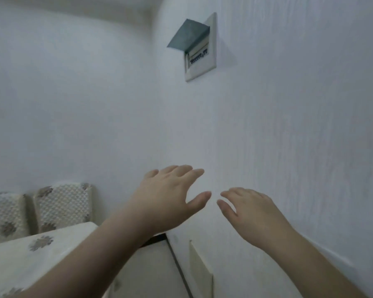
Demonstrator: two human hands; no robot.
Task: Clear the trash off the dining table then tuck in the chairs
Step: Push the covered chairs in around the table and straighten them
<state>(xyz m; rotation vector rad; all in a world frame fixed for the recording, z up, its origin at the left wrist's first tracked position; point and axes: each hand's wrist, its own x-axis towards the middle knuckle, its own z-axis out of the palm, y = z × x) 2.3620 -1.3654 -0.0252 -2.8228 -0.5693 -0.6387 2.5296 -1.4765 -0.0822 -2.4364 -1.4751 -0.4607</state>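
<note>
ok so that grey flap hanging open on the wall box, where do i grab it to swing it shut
Take the grey flap by its free outer edge, at the left in the head view, coming from below. It is hinged along the top of the wall box and juts out from the wall, so that edge probably gives the most leverage. Both the left hand and right hand are empty.

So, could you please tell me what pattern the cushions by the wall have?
The cushions are cream with a bumpy weave and scattered grey-brown flower-like patches, seen in the head view.

Both hands [172,196] [249,211] outstretched, fingers relaxed
</note>
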